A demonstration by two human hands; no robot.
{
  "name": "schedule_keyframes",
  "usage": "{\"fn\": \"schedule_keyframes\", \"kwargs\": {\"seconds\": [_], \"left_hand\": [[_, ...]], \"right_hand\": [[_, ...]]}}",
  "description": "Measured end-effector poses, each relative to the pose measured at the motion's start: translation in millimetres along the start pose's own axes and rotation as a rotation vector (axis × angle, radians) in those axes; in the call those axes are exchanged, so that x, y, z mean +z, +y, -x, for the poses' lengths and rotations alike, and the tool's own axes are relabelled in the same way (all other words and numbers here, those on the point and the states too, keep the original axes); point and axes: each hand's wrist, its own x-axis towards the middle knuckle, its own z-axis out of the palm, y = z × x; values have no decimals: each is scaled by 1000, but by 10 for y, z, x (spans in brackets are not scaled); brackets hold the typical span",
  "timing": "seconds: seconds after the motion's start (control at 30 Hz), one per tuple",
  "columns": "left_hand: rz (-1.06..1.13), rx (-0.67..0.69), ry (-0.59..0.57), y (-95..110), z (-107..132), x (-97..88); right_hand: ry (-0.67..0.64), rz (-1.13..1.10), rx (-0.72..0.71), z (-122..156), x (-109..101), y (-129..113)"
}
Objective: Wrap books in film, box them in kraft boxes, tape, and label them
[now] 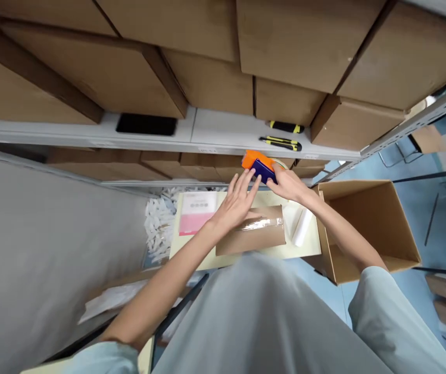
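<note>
An orange and dark blue tape dispenser (261, 165) is gripped in my right hand (288, 184), above the far side of a small cardboard box (254, 239). Clear shiny tape runs along the top of that box, which lies on a pale yellow table (192, 252). My left hand (237, 203) stretches over the box's far left part with its fingers spread. Its fingertips come close to the dispenser; whether they touch it I cannot tell. Left of the box lies a pink and white printed sheet (196, 214); to its right is a white roll (302, 227).
A large open carton (367, 223) stands right of the table. Behind, a grey shelf (223, 127) bears cardboard boxes (285, 41), two yellow-black cutters (281, 143) and a flat black object (146, 124). White packing filler (156, 223) is at the left, beside a grey wall (51, 249).
</note>
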Motion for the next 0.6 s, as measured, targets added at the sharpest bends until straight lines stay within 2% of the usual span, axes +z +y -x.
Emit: {"fn": "schedule_keyframes", "kwargs": {"seconds": [0.13, 0.27, 0.37, 0.47, 0.53, 0.6], "left_hand": [[-14, -171, 97, -230, -466, -172], [0, -294, 89, -415, -575, -270], [5, -314, 96, -415, -442, -292], [24, -321, 140, -343, -223, -277], [60, -333, 163, -296, -45, -253], [104, -358, 181, -269, 189, -204]], "right_hand": [[64, 72, -135, -689, -185, -286], [114, 187, -180, -1264, -246, -527], [106, 217, -180, -1558, -208, -635], [121, 198, -141, -1736, -177, -641], [175, 164, -128, -1758, -165, -590], [259, 113, -149, -1641, -118, -494]]}}
